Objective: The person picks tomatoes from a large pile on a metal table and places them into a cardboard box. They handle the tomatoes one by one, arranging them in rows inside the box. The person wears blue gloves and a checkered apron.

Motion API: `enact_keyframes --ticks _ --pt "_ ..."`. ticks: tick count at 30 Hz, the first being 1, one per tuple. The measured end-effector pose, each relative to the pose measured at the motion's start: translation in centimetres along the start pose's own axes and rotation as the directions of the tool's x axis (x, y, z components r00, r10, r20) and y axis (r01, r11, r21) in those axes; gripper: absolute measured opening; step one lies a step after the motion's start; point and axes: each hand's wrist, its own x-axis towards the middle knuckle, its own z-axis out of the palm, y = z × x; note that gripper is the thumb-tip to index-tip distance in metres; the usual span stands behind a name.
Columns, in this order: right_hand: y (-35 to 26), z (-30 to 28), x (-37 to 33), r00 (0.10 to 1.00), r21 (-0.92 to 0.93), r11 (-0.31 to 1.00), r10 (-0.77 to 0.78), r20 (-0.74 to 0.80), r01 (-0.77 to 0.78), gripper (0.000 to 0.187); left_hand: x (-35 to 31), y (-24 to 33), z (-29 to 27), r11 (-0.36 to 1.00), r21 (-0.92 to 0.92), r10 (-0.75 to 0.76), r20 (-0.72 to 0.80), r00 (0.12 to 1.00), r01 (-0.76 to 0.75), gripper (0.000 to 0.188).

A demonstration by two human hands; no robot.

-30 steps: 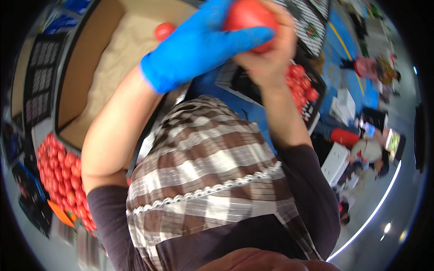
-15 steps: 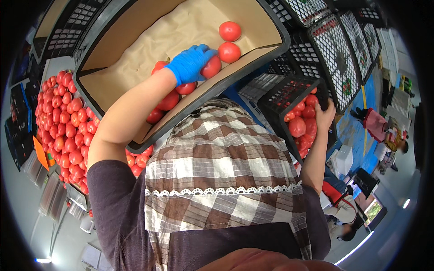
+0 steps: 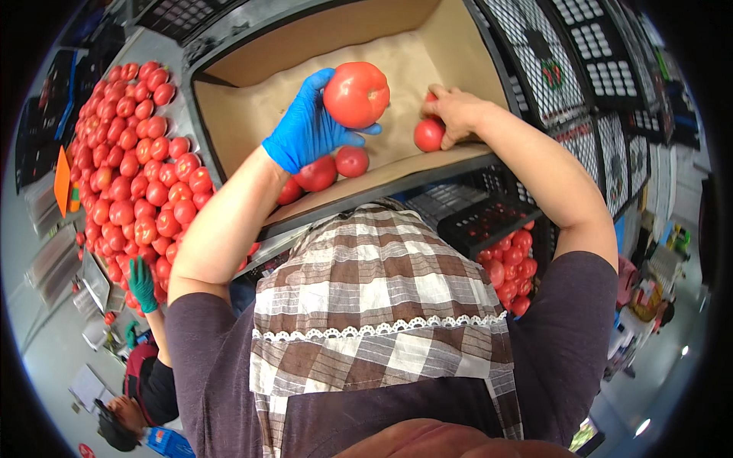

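Note:
My left hand, in a blue glove, is closed round a large red tomato, lifted over the lined crate. Under that hand several tomatoes lie along the crate's near wall. Inside the crate's right end my bare right hand has its fingers curled at two tomatoes. One tomato sits by its thumb; the other is mostly covered by the fingers, which appear to grip it. Brown paper lines the crate.
A big heap of tomatoes spreads at the left, where a co-worker's green-gloved hand reaches in. A black crate of tomatoes sits below my right arm. Black mesh crates are stacked at the far right.
My left hand has lifted a tomato off the crate's bottom. My right hand has moved from the lower black crate into the lined crate. A co-worker has come into view at left.

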Motion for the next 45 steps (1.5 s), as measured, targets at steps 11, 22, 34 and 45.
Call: enact_keyframes --ticks 11,22,34,45 --pt "2.0 2.7 1.2 0.993 -0.078 0.994 -0.080 -0.088 0.074 0.072 1.6 0.2 -1.3 0.968 -0.232 0.118 0.107 0.987 -0.091 0.068" --pt "0.5 -1.2 -4.2 0.878 0.810 -0.439 -0.091 -0.470 0.389 0.092 1.4 -0.9 1.0 0.994 -0.107 0.008 -0.054 0.998 -0.013 0.056" --pt "-5.1 -0.1 -4.7 0.705 0.414 -0.872 -0.122 -0.699 0.260 0.086 1.5 -2.5 2.3 0.936 0.322 -0.162 0.032 0.986 0.144 0.052" --pt "-6.8 1.5 -5.5 0.750 0.434 -0.699 0.223 -0.623 0.568 0.068 0.7 -2.4 3.7 0.820 0.531 0.237 0.024 0.971 -0.213 0.065"
